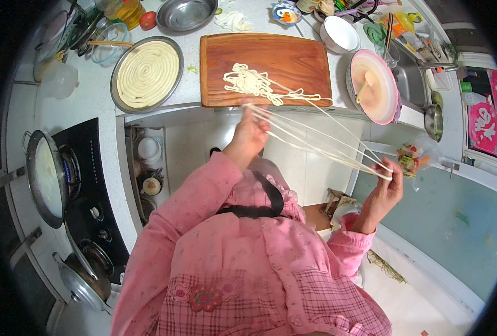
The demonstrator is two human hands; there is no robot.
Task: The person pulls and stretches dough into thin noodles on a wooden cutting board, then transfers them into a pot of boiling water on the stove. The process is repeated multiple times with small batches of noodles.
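Note:
Several long dough strands (315, 147) stretch through the air between my two hands. My left hand (250, 130), slightly blurred, grips one end just in front of the wooden board. Lower and out to the right, my right hand (385, 185) has the other end looped over its fingers. A thin strand runs from there back to a loose heap of noodles (248, 82) on the wooden cutting board (269, 48). Left of the board, a round metal pan (180, 75) holds a thick coil of dough rope (147, 73).
A pink-rimmed basin (395, 105) with a ladle and a white bowl (341, 34) stand right of the board, near the sink (410, 84). At left, a wok (49, 180) of pale liquid sits over a lit gas burner (70, 170). A lidded pot (78, 285) is below it.

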